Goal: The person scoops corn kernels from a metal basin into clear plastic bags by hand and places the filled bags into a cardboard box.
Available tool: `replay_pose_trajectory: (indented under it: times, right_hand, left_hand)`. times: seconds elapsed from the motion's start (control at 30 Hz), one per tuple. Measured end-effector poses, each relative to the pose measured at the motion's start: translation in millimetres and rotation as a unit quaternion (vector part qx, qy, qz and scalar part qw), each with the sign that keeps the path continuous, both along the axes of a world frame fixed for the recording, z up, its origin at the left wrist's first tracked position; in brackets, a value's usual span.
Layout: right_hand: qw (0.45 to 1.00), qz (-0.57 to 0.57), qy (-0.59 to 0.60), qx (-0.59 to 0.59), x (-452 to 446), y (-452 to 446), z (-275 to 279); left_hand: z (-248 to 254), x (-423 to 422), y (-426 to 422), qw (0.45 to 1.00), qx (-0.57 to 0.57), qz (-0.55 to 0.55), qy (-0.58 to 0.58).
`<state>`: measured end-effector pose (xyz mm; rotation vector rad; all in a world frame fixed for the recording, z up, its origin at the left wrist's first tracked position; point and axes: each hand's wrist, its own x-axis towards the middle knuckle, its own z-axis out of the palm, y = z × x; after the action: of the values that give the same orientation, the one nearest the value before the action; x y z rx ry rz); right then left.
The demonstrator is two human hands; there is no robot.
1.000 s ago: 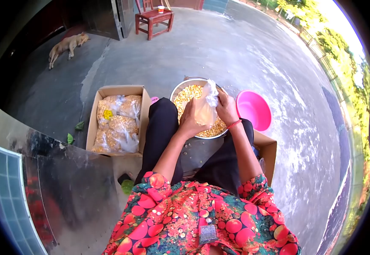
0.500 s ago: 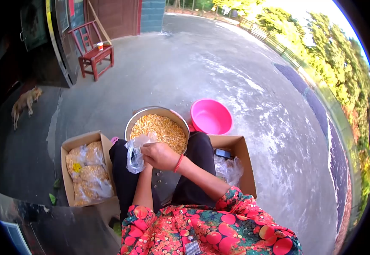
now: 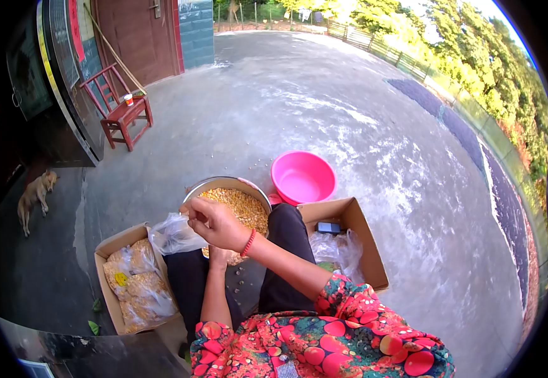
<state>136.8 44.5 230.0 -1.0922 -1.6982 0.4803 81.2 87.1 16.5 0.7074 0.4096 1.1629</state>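
Plastic bag (image 3: 174, 235) sits just below-left of the right hand's (image 3: 219, 225) curled fingers; whether they or the left hand's (image 3: 219, 254) hidden fingers grip it, I cannot tell. Farther below-left of them, packed bags (image 3: 143, 288) show a yellow label (image 3: 121, 279) too small to read.

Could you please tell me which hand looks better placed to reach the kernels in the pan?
Probably the right hand: it overlaps the pan in view, in front of the left hand, which is mostly hidden near the plastic bag. Whose grip holds the bag is unclear.
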Motion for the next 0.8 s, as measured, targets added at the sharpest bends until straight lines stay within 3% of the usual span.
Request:
replay_pose_trajectory:
  times: [0.07, 0.1, 0.23, 0.37, 0.43, 0.5, 0.53, 0.57, 0.63, 0.7, 0.8]
  right_hand:
    - [0.997, -0.044, -0.018, 0.063, 8.7, 4.0, 5.3]
    - [0.988, -0.087, -0.038, 0.123, 14.4, 4.1, 6.9]
    - [0.981, -0.187, -0.018, 0.036, 55.3, 12.5, -48.7]
    - [0.964, -0.189, 0.05, -0.182, 77.7, 23.3, -167.7]
    - [0.935, -0.067, 0.136, -0.321, 72.3, 8.4, -191.5]
    - [0.89, -0.051, 0.231, -0.39, 64.7, -4.0, -205.0]
    - [0.857, -0.045, 0.293, -0.421, 59.7, -11.1, -209.6]
    - [0.856, -0.044, 0.296, -0.421, 56.6, -14.5, -212.4]
    - [0.912, -0.066, 0.239, -0.326, 49.5, -23.0, -206.3]
    - [0.896, -0.059, 0.253, -0.36, 52.8, -26.8, -195.4]
    - [0.942, -0.024, 0.111, -0.316, 56.1, -28.6, -194.4]
  left_hand:
    - [3.4, 0.6, -3.4, 0.999, 0.006, 0.03, 0.033]
    - [21.6, 3.0, -10.4, 0.991, 0.009, 0.082, 0.106]
    - [32.2, -14.3, -6.5, 0.989, -0.014, -0.004, 0.149]
    - [40.8, -18.1, -10.5, 0.988, -0.039, -0.067, 0.136]
    - [40.5, -16.4, -14.4, 0.987, -0.041, -0.085, 0.128]
    - [27.0, -11.4, -12.0, 0.992, -0.024, -0.095, 0.074]
    - [22.0, -11.4, -10.7, 0.989, -0.033, -0.075, 0.124]
    - [17.2, -10.0, -11.1, 0.989, -0.033, -0.076, 0.126]
    - [34.2, -4.9, -21.0, 0.99, -0.03, -0.026, 0.138]
    - [21.8, -7.4, -12.7, 0.993, -0.023, -0.038, 0.112]
    - [21.3, -11.4, -9.4, 0.985, -0.115, 0.022, 0.126]
